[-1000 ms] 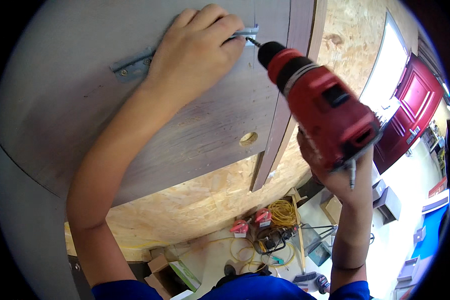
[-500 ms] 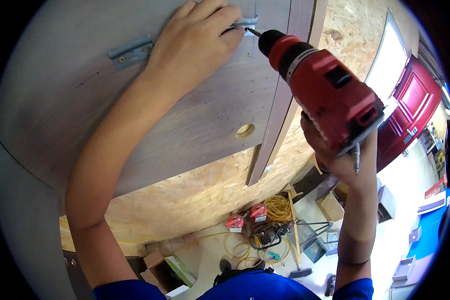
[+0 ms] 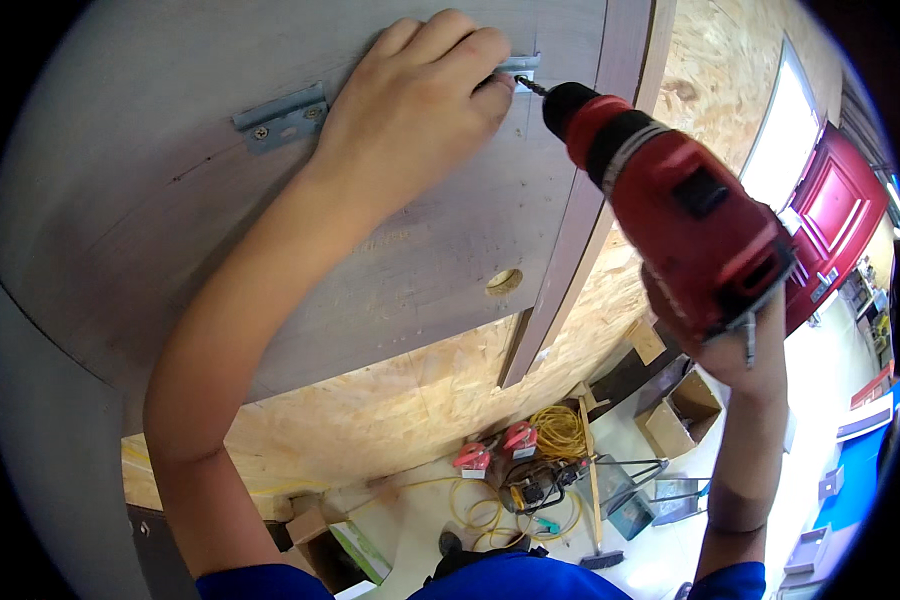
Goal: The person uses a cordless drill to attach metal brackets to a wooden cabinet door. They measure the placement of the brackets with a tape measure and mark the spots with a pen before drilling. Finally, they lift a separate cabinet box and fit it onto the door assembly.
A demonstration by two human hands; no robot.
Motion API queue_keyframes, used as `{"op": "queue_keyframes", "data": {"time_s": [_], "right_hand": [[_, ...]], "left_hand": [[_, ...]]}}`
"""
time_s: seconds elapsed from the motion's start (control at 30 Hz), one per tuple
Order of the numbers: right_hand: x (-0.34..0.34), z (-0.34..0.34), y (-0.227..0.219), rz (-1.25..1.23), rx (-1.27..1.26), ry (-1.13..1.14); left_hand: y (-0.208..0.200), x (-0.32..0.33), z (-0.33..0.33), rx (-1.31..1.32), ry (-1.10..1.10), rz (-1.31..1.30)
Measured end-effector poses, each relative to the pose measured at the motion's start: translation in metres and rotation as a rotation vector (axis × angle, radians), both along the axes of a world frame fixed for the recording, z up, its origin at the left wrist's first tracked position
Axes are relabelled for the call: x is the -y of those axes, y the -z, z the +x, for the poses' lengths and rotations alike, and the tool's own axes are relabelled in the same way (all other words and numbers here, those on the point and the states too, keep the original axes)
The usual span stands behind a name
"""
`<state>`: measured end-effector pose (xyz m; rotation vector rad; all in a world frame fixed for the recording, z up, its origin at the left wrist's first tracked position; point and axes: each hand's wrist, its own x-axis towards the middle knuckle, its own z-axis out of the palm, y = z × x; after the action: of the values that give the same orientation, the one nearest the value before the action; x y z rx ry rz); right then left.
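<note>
A grey wooden panel [image 3: 420, 270] fills the upper left. My left hand [image 3: 425, 110] lies against it, fingers bent and pinching a metal bracket [image 3: 521, 65] whose right end shows past the thumb. The rest of that bracket is hidden. My right hand [image 3: 738, 355] is wrapped round the grip of a red and black cordless drill [image 3: 685, 215], mostly hidden under its body. From the chuck, the bit [image 3: 533, 88] points up and left, its tip at the bracket beside my left thumb. Left of my wrist, a second bracket [image 3: 283, 119] is fixed with screws.
The panel has a round hole [image 3: 504, 282] and a wooden upright [image 3: 560, 260] along its right edge. Below are an open carton [image 3: 355, 550], a coiled yellow hose [image 3: 558, 432], a black machine [image 3: 540, 488] and a broom [image 3: 600, 560]. A red door [image 3: 835, 215] stands right.
The whole view has shifted, so panel, hands and drill appear slightly farther right and lower. The bit's tip stays at the bracket, and both hands keep their holds.
</note>
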<state>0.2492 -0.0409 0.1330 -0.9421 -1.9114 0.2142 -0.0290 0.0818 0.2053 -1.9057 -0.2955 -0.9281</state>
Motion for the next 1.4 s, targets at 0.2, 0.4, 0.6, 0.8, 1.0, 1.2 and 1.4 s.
{"op": "queue_keyframes", "data": {"time_s": [0.2,0.4,0.6,0.8,1.0,1.2,1.4], "right_hand": [[-0.002,0.007,0.003,-0.006,-0.043,0.123],[0.003,0.003,-0.016,-0.105,-0.133,0.094],[0.004,-0.001,-0.021,0.109,0.065,0.087],[0.008,-0.030,-0.038,0.140,0.083,-0.024],[0.066,0.004,0.067,0.010,-0.230,0.127],[0.167,0.064,0.194,0.029,-0.103,0.276],[0.238,0.091,0.232,-0.169,-0.110,0.297]], "left_hand": [[0.004,-0.013,-0.002,0.006,-0.003,0.070],[0.004,-0.001,-0.003,0.047,0.016,-0.150],[0.012,-0.005,0.003,0.198,-0.061,-0.153],[0.004,-0.002,-0.004,0.038,-0.075,0.039],[0.008,0.001,0.000,0.069,-0.077,-0.032],[0.057,0.068,0.023,0.404,0.183,-0.206],[0.111,0.114,0.028,0.523,0.130,-0.203]]}}
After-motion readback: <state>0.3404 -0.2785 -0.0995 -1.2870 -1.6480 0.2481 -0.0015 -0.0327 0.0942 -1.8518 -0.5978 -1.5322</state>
